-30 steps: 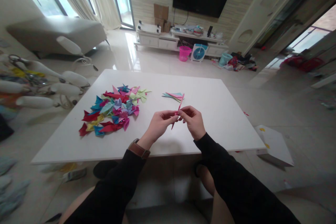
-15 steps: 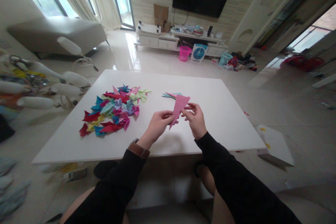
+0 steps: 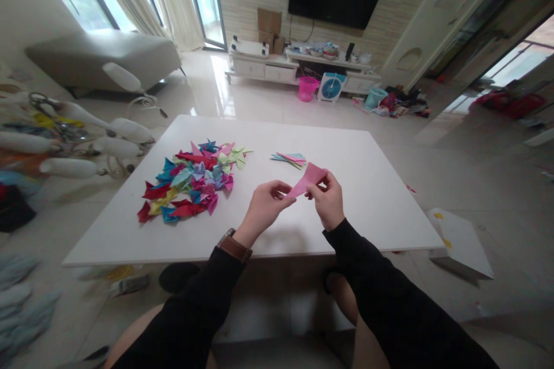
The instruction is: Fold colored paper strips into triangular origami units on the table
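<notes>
A pink piece of folded paper (image 3: 310, 177) is held up above the near half of the white table (image 3: 372, 196). My left hand (image 3: 270, 200) pinches its narrow lower-left end between thumb and fingers. At its wider right end, my right hand (image 3: 326, 199) is closed on the paper's edge. Just beyond the hands lies a small fanned stack of folded papers (image 3: 289, 158) in blue, pink and green. To the left is a heap of folded paper pieces (image 3: 190, 181) in many colours, some looking like origami cranes.
A white box (image 3: 461, 239) stands on the floor off the table's right side. White lamp-like arms (image 3: 71, 168) reach toward the table's left edge. Across the room are a pink bucket (image 3: 307, 88), a blue and white fan (image 3: 332, 87) and a low cabinet (image 3: 251, 66).
The pink paper has turned from nearly upright to a more slanted, sideways pose. My right hand has shifted to its upper right edge. More of the fanned stack shows.
</notes>
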`<state>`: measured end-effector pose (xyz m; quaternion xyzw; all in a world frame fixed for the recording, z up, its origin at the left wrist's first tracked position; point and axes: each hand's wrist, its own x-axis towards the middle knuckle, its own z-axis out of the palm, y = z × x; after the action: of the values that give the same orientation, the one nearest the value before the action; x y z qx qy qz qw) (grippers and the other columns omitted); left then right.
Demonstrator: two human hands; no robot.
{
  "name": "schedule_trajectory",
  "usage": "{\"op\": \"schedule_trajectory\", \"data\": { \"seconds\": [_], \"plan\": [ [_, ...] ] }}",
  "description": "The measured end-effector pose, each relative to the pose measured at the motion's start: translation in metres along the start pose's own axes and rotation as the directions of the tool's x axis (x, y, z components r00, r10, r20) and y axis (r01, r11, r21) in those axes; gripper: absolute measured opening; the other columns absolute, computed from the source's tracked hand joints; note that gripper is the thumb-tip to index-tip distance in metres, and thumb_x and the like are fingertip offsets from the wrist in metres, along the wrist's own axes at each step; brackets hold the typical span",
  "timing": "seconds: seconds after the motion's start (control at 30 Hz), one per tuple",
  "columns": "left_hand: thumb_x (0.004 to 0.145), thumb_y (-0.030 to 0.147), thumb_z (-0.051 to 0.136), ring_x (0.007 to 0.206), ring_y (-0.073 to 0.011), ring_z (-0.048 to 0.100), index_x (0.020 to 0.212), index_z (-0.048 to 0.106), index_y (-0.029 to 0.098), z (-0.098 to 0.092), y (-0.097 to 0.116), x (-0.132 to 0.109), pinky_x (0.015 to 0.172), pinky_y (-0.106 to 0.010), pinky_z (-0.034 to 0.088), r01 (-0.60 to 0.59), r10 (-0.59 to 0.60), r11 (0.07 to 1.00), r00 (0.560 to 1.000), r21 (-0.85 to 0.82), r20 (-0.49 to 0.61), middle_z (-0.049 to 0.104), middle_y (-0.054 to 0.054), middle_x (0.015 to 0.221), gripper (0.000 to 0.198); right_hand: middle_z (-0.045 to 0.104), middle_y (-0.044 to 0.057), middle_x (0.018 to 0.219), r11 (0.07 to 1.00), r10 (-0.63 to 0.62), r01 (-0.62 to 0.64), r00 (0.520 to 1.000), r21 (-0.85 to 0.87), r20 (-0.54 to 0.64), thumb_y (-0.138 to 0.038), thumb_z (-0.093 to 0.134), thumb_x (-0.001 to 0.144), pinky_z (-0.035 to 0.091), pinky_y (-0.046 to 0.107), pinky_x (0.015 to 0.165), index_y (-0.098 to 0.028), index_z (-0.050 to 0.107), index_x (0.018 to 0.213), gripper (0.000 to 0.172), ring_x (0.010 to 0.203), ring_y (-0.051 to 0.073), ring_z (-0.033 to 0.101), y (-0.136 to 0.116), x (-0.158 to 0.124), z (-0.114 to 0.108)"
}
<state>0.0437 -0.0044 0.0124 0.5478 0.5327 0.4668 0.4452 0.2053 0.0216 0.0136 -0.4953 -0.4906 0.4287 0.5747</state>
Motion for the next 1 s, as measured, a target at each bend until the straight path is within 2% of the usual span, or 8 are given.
{"op": "schedule_trajectory", "data": {
  "seconds": [0.13,0.3,0.4,0.5,0.57,0.77,0.9,1.0],
  "plan": [
    [0.081,0.030,0.073,0.065,-0.0149,0.067,0.088,0.078,0.017,-0.001,0.004,-0.003,0.064,-0.026,0.050,-0.083,0.085,0.984,0.996,0.159,-0.012,0.074,-0.005,0.073,0.015,0.058,-0.006,0.076,0.982,0.116,-0.117,0.993,0.149,0.012,-0.024,0.075,0.065,0.044,0.025,0.052,-0.021,0.056,0.084,0.027,0.055,0.009,0.056,0.000,0.002,-0.001],
    [0.088,0.031,0.064,0.062,-0.0147,0.068,0.089,0.075,0.014,0.000,0.002,0.001,0.061,-0.025,0.052,-0.035,0.036,0.997,0.999,-0.066,0.004,0.075,-0.007,0.077,0.021,0.061,-0.007,0.085,0.893,0.353,-0.338,0.936,0.298,0.005,-0.031,0.090,0.055,0.045,0.023,0.057,-0.025,0.051,0.094,0.056,0.068,0.011,0.063,-0.004,0.000,0.001],
    [0.084,0.028,0.068,0.056,-0.0127,0.065,0.087,0.074,0.011,-0.003,-0.001,0.006,0.055,-0.023,0.050,0.039,-0.032,0.987,0.999,-0.159,0.044,0.074,-0.007,0.075,0.018,0.065,-0.005,0.087,0.841,0.438,-0.425,0.898,0.333,0.041,-0.032,0.091,0.055,0.044,0.022,0.058,-0.026,0.053,0.098,0.057,0.074,0.013,0.064,-0.002,0.002,0.000],
    [0.079,0.024,0.074,0.060,-0.0140,0.068,0.089,0.075,0.009,-0.008,-0.002,0.009,0.060,-0.024,0.053,0.144,-0.130,0.968,0.988,-0.204,0.079,0.074,-0.007,0.071,0.018,0.066,-0.004,0.080,0.878,0.389,-0.388,0.920,0.280,0.056,-0.030,0.089,0.056,0.043,0.022,0.057,-0.022,0.059,0.088,0.044,0.072,0.012,0.062,0.004,0.007,-0.004],
    [0.076,0.022,0.076,0.066,-0.0164,0.072,0.089,0.074,0.008,-0.011,-0.001,0.011,0.066,-0.025,0.056,0.191,-0.185,0.950,0.982,-0.246,0.046,0.075,-0.009,0.073,0.019,0.066,-0.003,0.075,0.918,0.319,-0.315,0.948,0.239,0.024,-0.031,0.088,0.056,0.044,0.023,0.058,-0.020,0.062,0.082,0.038,0.067,0.012,0.061,0.009,0.010,-0.007],
    [0.073,0.019,0.077,0.066,-0.0194,0.074,0.078,0.071,0.009,-0.030,-0.005,0.019,0.066,-0.028,0.059,0.202,-0.216,0.949,0.976,-0.241,-0.032,0.073,-0.009,0.069,0.013,0.069,-0.001,0.075,0.939,0.254,-0.245,0.967,0.240,-0.008,-0.030,0.091,0.056,0.054,0.026,0.062,-0.018,0.066,0.076,0.035,0.063,0.011,0.063,0.029,0.021,-0.015],
    [0.073,0.013,0.072,0.065,-0.0182,0.074,0.081,0.070,0.011,-0.044,-0.011,0.026,0.064,-0.026,0.058,0.188,-0.198,0.976,0.976,-0.109,-0.091,0.072,-0.006,0.069,0.009,0.068,-0.002,0.073,0.917,0.331,-0.274,0.928,0.289,-0.169,-0.015,0.088,0.057,0.059,0.024,0.062,-0.020,0.060,0.075,0.034,0.065,0.011,0.065,0.045,0.053,-0.016],
    [0.075,0.012,0.067,0.064,-0.0177,0.074,0.087,0.070,0.012,-0.047,-0.012,0.024,0.062,-0.025,0.055,0.176,-0.174,0.983,0.984,0.056,-0.033,0.072,-0.005,0.070,0.012,0.064,-0.003,0.066,0.913,0.378,-0.312,0.891,0.264,-0.252,-0.008,0.081,0.062,0.058,0.021,0.056,-0.020,0.053,0.072,0.033,0.059,0.010,0.063,0.061,0.094,-0.007]
  ]
}}
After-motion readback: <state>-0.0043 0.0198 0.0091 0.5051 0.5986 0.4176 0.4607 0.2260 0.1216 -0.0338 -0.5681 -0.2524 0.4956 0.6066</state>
